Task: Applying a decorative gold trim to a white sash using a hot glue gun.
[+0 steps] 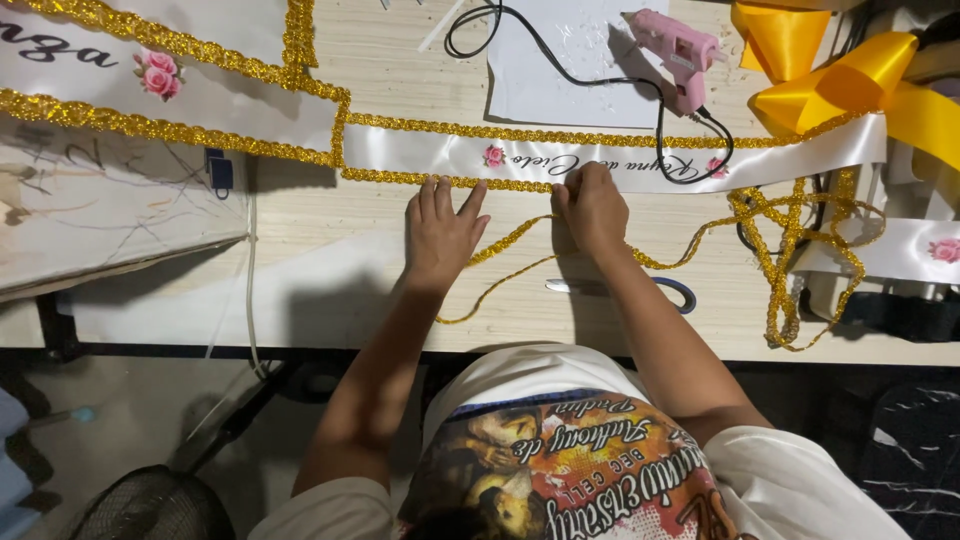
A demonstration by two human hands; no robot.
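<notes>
A white satin sash (pixel 640 160) with pink rose prints and gold glitter trim lies across the wooden table (pixel 330 250). My left hand (pixel 443 228) rests flat, fingers spread, pressing the lower edge of the gold trim (pixel 440 180). My right hand (pixel 592 205) presses fingertips down on the sash's lower edge where the loose gold braid (pixel 700 235) meets it. The braid trails off to the right into a tangled pile (pixel 790 260). A second strand loops toward the table's front edge.
A pink glue gun (pixel 680 55) with a black cord lies on white paper (pixel 570 60) beyond the sash. Scissors (pixel 620 288) lie under my right forearm. Yellow ribbon bows (pixel 840 80) sit far right. Another trimmed sash (pixel 170 90) lies at left.
</notes>
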